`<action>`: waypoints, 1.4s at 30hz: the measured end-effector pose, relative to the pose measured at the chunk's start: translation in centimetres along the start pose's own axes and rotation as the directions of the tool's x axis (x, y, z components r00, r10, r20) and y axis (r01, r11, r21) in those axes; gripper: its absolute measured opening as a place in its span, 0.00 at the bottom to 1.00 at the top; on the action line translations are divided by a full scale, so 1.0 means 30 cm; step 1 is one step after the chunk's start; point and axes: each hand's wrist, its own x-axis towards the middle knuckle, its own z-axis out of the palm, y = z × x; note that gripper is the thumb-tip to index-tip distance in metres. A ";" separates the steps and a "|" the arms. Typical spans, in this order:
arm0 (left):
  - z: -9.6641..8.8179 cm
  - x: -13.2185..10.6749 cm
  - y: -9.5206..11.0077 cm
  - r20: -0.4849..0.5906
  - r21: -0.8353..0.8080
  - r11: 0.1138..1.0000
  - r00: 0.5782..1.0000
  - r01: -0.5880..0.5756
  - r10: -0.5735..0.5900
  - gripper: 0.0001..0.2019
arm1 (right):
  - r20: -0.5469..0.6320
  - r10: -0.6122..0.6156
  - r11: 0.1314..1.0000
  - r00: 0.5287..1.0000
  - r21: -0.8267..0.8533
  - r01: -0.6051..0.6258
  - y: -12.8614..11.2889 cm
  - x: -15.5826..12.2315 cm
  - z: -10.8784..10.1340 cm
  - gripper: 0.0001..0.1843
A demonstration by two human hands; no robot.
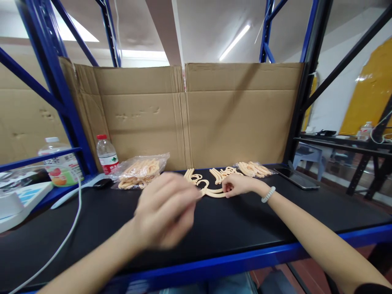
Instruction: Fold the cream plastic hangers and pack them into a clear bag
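Observation:
A pale beige curved piece, with a hooked loop at its left end, lies on the black table top. My right hand is closed around its right part with thumb and fingers pinched together. Motion smears my left hand, raised nearer the camera with bent fingers. Its fingertips overlap the left end of the curved piece, and whether they grip it is unclear. Just behind lie a small group of beige strips and curls and a second loose group, partly hidden by my right hand.
A clear bag of beige pieces lies left, another bag right, beside a dark phone-like slab. A red-capped bottle stands at the back left. A white cable crosses the left side. Cardboard walls the back.

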 end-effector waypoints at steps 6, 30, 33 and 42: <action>0.192 0.023 -0.406 0.468 0.304 0.776 0.624 0.552 -0.626 0.10 | -0.041 -0.023 1.000 0.999 0.012 0.023 0.015 0.023 -0.003 0.04; 0.419 -0.069 -0.628 0.416 0.529 0.485 0.285 0.697 -0.863 0.14 | -0.126 -0.121 0.953 0.985 -0.292 0.080 0.028 0.460 0.043 0.08; 0.414 -0.076 -0.628 0.396 0.540 0.489 0.306 0.685 -0.866 0.14 | -0.212 -0.126 0.956 0.969 -0.286 0.062 0.015 0.444 0.051 0.07; 0.313 -0.033 -0.544 0.371 0.341 0.495 0.369 0.799 -0.852 0.16 | -0.649 0.070 0.995 0.757 -0.011 -0.101 -0.047 0.289 0.000 0.08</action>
